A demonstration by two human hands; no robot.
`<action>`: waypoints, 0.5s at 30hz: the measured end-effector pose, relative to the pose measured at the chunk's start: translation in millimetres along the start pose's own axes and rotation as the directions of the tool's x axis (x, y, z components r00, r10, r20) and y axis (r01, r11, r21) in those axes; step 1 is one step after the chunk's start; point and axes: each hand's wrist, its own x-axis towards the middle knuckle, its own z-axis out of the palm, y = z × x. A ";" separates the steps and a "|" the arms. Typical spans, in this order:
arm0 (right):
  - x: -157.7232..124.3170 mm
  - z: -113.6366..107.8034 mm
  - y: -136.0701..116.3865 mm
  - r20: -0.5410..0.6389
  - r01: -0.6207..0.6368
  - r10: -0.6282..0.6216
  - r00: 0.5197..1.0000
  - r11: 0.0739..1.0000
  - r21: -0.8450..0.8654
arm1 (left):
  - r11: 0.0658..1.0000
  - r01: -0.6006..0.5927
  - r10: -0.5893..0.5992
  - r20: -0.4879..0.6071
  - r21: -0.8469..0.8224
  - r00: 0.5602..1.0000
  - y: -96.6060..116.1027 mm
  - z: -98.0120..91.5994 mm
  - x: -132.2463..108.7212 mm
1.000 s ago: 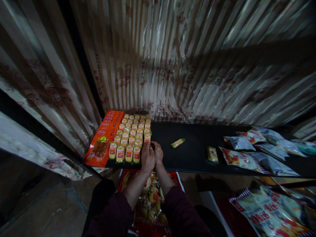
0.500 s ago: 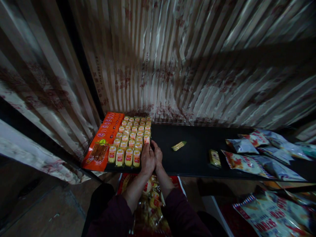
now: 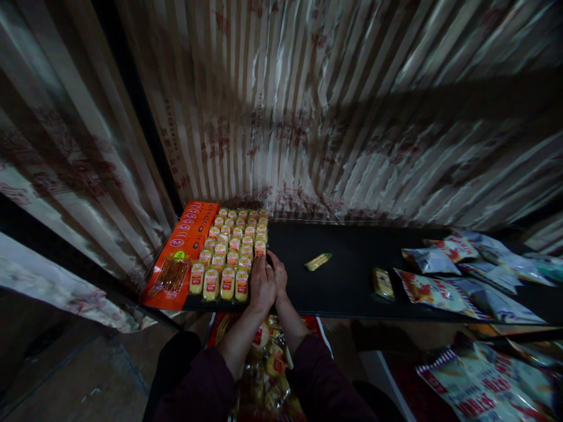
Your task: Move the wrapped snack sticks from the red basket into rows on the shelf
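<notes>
Small yellow wrapped cakes (image 3: pixel 227 283) with red-and-white labels stand in tight rows on the black shelf (image 3: pixel 334 293). My left hand (image 3: pixel 263 287) lies at the right front corner of these rows, its fingertips against the cakes. Right beside it, touching, is my right hand (image 3: pixel 279 274), with its fingers bent in toward the left one. Both hands are closed together; whatever lies between or under them is hidden. Left of the cakes lie overlapping orange snack packets (image 3: pixel 179 258), the front one showing brown sticks.
On the shelf to the right lie a thin wrapped stick snack (image 3: pixel 318 262), one wrapped cake (image 3: pixel 383 283) and several white snack bags (image 3: pixel 440 291). Below the shelf sit a red bag of wrapped cakes (image 3: pixel 275 357) and larger bags (image 3: pixel 488 378). Striped sheeting (image 3: pixel 281 117) hangs behind.
The view has shifted very slightly. Both hands stay together at the same corner of the cake rows, and the shelf's contents look unchanged.
</notes>
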 end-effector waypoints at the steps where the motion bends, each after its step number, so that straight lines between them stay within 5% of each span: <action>1: 0.2 0.8 1.5 -0.007 0.015 -0.015 1.000 1.000 0.003 | 1.000 -0.016 0.016 0.001 0.004 1.000 -0.5 -0.1 -0.3; 15: -0.1 5.9 9.5 0.023 0.090 -0.089 0.996 0.996 -0.011 | 0.973 -0.110 0.096 0.080 0.201 0.992 -1.8 -3.9 -1.4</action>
